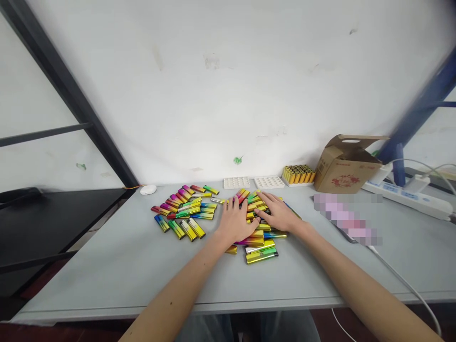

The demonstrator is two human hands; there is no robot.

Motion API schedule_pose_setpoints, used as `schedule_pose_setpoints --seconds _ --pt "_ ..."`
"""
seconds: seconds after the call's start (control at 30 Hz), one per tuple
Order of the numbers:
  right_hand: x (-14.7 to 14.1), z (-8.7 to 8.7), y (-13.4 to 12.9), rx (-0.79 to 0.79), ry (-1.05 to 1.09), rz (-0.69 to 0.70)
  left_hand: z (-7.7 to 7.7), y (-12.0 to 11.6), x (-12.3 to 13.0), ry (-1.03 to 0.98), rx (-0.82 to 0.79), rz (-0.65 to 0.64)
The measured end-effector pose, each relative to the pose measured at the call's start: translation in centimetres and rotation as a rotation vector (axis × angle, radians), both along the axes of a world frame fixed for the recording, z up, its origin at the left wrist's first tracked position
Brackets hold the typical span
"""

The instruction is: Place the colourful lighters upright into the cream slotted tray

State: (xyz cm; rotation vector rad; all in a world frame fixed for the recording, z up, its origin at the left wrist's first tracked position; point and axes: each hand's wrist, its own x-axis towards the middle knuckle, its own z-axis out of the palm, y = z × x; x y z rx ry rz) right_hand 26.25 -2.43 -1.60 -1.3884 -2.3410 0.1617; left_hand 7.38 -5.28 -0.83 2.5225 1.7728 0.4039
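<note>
A pile of shiny lighters (261, 255), coloured yellow, green, pink and blue, lies on the grey table (135, 275). My left hand (235, 222) rests on the pile's left side, palm down with fingers spread. Over its right side lies my right hand (278, 213), also palm down, its fingers apart. Neither hand grips a lighter, and the lighters beneath them are partly hidden. To the left of my left hand, a second group of similar lighters (192, 229) is spread out, some side by side in slanted rows.
Two white trays with holes (236, 183) sit by the wall. Beside them, a tray of upright yellow cylinders (298, 175) stands near an open cardboard box (347, 168). A power strip (409, 197), a blurred-out flat object (344, 218) with a cable, and a white case (148, 190) are also there.
</note>
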Motion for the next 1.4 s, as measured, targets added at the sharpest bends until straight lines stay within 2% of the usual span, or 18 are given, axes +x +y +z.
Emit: schedule_pose_setpoints --seconds 0.23,0.47,0.57,0.7,0.8,0.87,0.97,1.07,1.2,1.4 --pt "1.7 0.1 1.0 -0.018 0.008 0.057 -0.3 0.3 2.4 -0.037 0.077 0.007" --pt "2.1 -0.2 1.4 -0.006 -0.013 -0.007 -0.9 0.8 3.8 -0.088 0.055 -0.008" --pt "2.0 -0.1 1.3 -0.01 -0.013 -0.015 -0.4 1.1 3.3 -0.144 0.059 -0.028" --pt "1.9 0.1 1.1 -0.015 -0.006 -0.027 1.5 0.8 1.4 -0.283 -0.001 -0.133" --pt "1.9 0.2 1.1 -0.012 -0.001 -0.023 2.9 -1.2 -0.8 -0.249 -0.109 -0.275" --pt "1.8 0.2 1.1 -0.009 -0.004 -0.019 3.2 -3.2 -2.1 -0.163 -0.13 -0.372" --pt "1.7 0.1 1.2 -0.003 -0.016 -0.031 2.3 -5.8 -2.9 -0.056 -0.095 -0.499" --pt "1.7 0.0 1.2 0.0 -0.021 -0.036 0.8 -6.7 -2.6 0.012 -0.063 -0.483" --pt "1.7 0.0 1.3 -0.008 -0.019 -0.03 -0.2 -5.7 -1.8 0.045 -0.008 -0.377" --pt "2.0 -0.2 1.6 0.002 -0.006 -0.014 -0.1 -3.9 -1.3 0.044 0.021 -0.374"
